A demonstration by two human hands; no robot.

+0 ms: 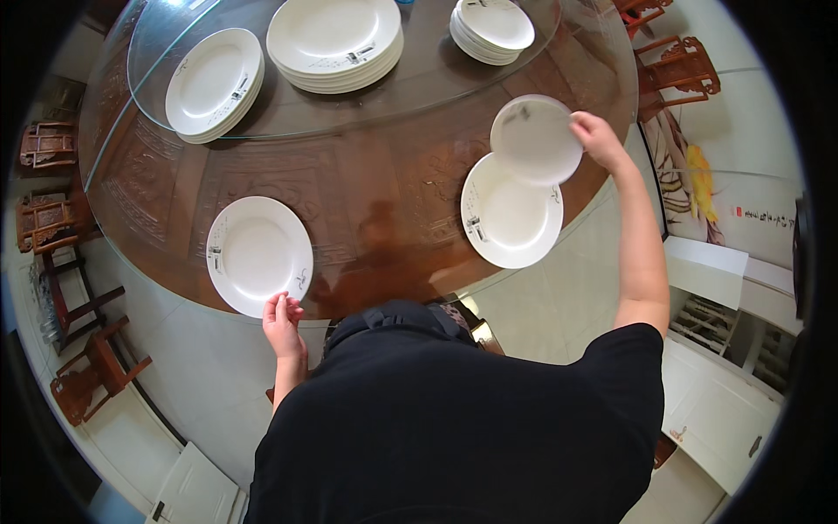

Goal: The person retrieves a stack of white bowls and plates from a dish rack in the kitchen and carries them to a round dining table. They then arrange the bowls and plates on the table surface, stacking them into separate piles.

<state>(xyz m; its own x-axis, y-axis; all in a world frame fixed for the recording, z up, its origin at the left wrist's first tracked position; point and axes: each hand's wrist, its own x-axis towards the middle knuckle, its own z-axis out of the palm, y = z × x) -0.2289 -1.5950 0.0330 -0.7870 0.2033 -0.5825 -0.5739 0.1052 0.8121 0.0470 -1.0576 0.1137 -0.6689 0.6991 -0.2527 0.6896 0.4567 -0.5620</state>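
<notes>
My right hand (597,139) grips the right edge of a small white plate (533,141), which is blurred. This small plate overlaps the upper part of a larger white dinner plate (517,216) on the table; whether the two touch is unclear. At the table's near edge on the left lies another white dinner plate (260,249) with dark printed decoration on its rim. My left hand (283,324) is at the near rim of that plate, thumb and fingertips close together over it. Whether those fingers pinch the rim cannot be made out.
On the glass turntable (419,108) stand a stack of medium plates (216,85), a stack of large plates (334,39) and a stack of small plates (492,29). The carved wooden table (373,223) has a glass top. Wooden chairs (681,69) stand around, near a white cabinet (717,399).
</notes>
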